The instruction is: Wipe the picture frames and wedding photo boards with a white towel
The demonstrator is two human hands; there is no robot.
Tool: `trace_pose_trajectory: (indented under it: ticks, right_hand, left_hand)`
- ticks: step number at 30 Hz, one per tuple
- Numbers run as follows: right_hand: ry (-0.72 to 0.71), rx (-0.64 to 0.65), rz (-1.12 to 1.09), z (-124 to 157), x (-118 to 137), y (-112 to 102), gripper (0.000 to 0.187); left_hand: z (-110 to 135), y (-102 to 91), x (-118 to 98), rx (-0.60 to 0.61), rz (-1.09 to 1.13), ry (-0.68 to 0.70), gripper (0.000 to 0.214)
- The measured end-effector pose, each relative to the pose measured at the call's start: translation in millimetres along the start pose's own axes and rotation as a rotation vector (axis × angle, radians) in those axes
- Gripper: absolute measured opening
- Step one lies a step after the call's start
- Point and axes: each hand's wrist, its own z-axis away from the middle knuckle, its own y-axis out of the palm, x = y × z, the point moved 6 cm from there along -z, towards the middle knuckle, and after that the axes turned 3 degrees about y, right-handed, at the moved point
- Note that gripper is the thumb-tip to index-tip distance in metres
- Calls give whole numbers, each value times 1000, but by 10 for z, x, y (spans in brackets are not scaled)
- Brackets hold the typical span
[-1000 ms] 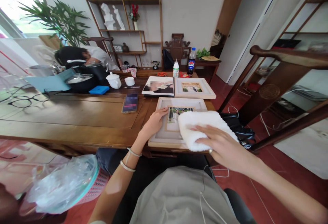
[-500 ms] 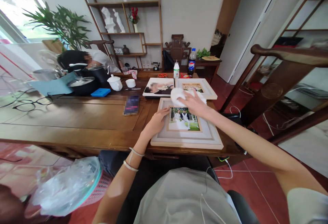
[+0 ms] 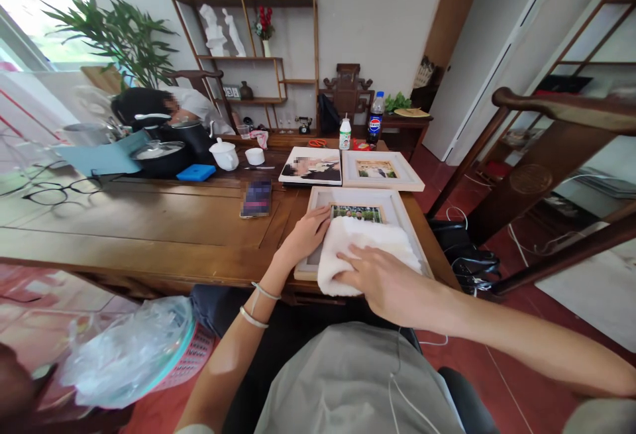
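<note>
A light wooden picture frame lies flat on the table in front of me, with a photo of two people inside it. My left hand rests on the frame's left side, its fingers laid flat over the rim. A white fluffy cloth covers the lower part of the photo and the frame's front edge. My right hand presses on this cloth, its fingers bent into the folds near the front edge. Most of the photo's lower portion is hidden under the cloth.
Behind the frame are a second framed photo and a photo panel. A milk bottle and a cola bottle stand farther back. A phone lies left. One person leans over beyond the pots. A basket stands at lower left.
My right hand has drawn the white cloth from the frame's far edge toward me, over the photo to the front edge. The cloth now appears more spread out. My left hand stays at the rim.
</note>
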Motion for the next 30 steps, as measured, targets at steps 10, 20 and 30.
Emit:
trace_pose_trajectory:
  ticks: [10,20,30]
  right_hand:
    - [266,-5,149,-251,-817,206,61]
    - [247,-40,238,-762,-1259,125,60]
    - [7,54,1,72,-14,45,52]
  left_hand:
    - [10,80,99,10,-35,30,41]
    - [2,48,83,-8,20,56,41]
    - [0,62,99,-11,8,37,41]
